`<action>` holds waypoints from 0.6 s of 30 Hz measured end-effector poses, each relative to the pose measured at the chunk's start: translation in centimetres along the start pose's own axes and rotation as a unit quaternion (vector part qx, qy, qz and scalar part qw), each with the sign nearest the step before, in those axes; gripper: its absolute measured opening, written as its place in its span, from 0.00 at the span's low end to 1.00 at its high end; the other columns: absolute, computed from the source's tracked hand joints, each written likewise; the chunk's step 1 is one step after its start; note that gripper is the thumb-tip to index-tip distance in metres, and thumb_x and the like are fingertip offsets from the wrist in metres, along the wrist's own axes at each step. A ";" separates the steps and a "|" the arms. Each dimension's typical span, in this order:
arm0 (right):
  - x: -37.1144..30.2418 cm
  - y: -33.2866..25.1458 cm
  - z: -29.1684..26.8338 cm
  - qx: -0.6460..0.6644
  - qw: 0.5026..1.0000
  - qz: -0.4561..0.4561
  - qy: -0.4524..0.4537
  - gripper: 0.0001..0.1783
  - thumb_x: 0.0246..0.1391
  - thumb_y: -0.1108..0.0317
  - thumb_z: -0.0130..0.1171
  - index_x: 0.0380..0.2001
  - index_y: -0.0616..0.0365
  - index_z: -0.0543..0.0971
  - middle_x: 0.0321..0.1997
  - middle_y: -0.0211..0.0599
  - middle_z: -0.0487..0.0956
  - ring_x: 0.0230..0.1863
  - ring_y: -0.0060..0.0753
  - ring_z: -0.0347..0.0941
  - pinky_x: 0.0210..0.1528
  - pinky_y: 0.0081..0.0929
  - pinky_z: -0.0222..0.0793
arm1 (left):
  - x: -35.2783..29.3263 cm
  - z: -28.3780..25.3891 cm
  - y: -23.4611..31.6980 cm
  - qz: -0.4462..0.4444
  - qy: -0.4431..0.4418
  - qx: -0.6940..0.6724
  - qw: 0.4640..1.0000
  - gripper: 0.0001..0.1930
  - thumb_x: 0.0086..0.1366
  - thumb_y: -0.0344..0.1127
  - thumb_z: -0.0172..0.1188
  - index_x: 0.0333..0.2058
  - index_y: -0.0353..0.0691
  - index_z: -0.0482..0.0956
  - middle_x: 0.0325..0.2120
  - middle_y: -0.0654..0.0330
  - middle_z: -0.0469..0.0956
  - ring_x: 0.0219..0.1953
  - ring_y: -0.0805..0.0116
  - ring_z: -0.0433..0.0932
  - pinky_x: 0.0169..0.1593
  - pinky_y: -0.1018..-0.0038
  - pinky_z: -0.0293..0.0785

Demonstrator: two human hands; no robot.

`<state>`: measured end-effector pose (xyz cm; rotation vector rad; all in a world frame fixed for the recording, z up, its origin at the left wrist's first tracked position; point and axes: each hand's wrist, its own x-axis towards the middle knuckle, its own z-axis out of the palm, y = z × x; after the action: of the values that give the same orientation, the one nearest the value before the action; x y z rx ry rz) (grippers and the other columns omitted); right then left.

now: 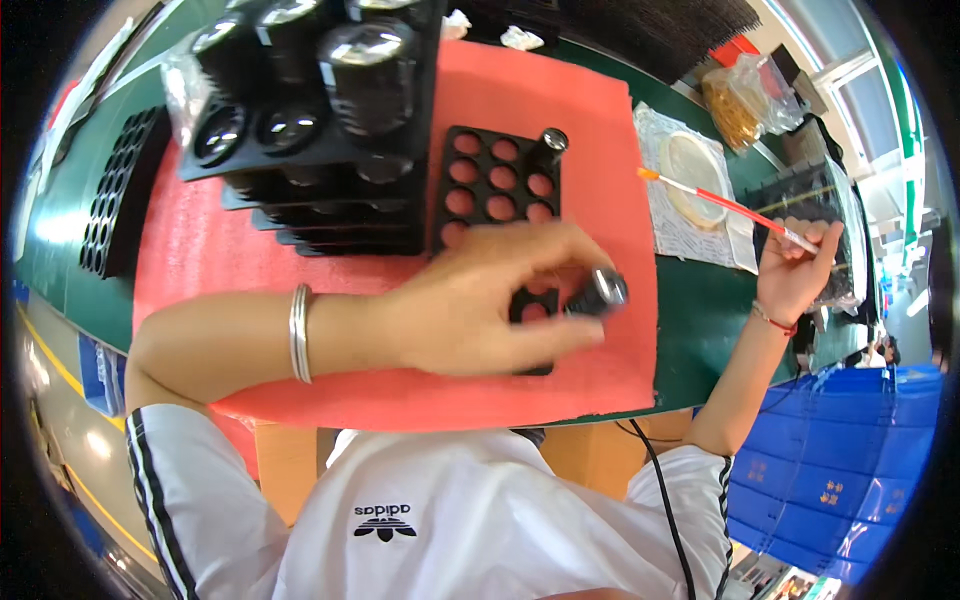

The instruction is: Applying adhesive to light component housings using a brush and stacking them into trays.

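Observation:
My left hand (pixel 480 305) reaches across a black tray (pixel 482 178) with rows of round holes, hiding much of its near half. A small glossy black cylinder (pixel 603 290), cap-like, is between its thumb and fingers at the tray's right side; the hand is slightly blurred. Another glossy black cylinder (pixel 552 146) stands in the tray's far right corner. Off to the right, my right hand (pixel 797 262) is closed round the handle end of a paintbrush (pixel 725 205). This brush has an orange-red handle and a yellowish tip, pointing left over the table.
Stacked black trays (pixel 340 240) carrying glossy black cylinders rise at the left of a red foam sheet (pixel 590 120). Farther left lies another holed tray (pixel 118 195). A round pale lid-like disc (pixel 692 180) rests on printed paper; beyond it sits a clear bag (pixel 735 105) of yellowish pieces.

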<state>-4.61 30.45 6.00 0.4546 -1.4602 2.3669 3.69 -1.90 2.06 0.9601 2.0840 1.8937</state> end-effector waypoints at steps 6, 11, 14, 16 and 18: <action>0.0 0.3 -0.1 -0.011 0.999 -0.015 -0.032 0.20 0.58 0.57 0.42 0.16 0.56 0.64 0.12 0.25 0.60 0.16 0.18 0.50 0.22 0.17 0.49 | -1.3 0.7 4.0 0.323 0.112 0.311 0.887 0.14 0.40 0.32 0.64 0.29 0.37 0.76 0.23 0.62 0.73 0.20 0.71 0.70 0.24 0.76 0.66; 0.0 0.3 0.3 0.001 1.000 0.001 -0.002 0.20 0.59 0.57 0.40 0.15 0.56 0.63 0.11 0.25 0.56 0.16 0.18 0.46 0.24 0.18 0.46 | -1.9 -2.8 9.2 0.329 0.169 0.465 0.804 0.14 0.35 0.30 0.63 0.26 0.35 0.77 0.20 0.62 0.72 0.19 0.72 0.69 0.23 0.79 0.64; -0.2 0.1 -0.1 0.002 1.000 -0.005 -0.001 0.21 0.59 0.58 0.40 0.14 0.55 0.62 0.11 0.25 0.52 0.15 0.19 0.45 0.23 0.19 0.45 | -2.2 -5.1 10.8 0.256 0.211 0.414 0.848 0.14 0.37 0.28 0.63 0.27 0.35 0.76 0.19 0.62 0.71 0.18 0.74 0.68 0.22 0.81 0.60; -0.3 -0.3 0.4 0.001 1.000 -0.009 0.009 0.21 0.58 0.58 0.41 0.14 0.55 0.61 0.11 0.25 0.51 0.16 0.19 0.44 0.22 0.19 0.45 | -2.9 -5.5 12.0 0.186 0.290 0.367 0.864 0.14 0.37 0.28 0.63 0.28 0.35 0.76 0.19 0.63 0.71 0.18 0.75 0.67 0.21 0.82 0.58; -0.2 -0.5 0.5 0.007 1.000 0.004 0.024 0.20 0.58 0.58 0.41 0.14 0.55 0.61 0.11 0.24 0.51 0.16 0.19 0.44 0.22 0.18 0.45 | -3.7 -6.2 12.8 0.121 0.310 0.381 0.863 0.14 0.38 0.28 0.63 0.28 0.35 0.75 0.19 0.63 0.71 0.17 0.77 0.66 0.21 0.82 0.57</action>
<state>-4.16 30.17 6.49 0.3934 -1.4260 2.3788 7.75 -9.27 14.15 0.8060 3.3989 1.6010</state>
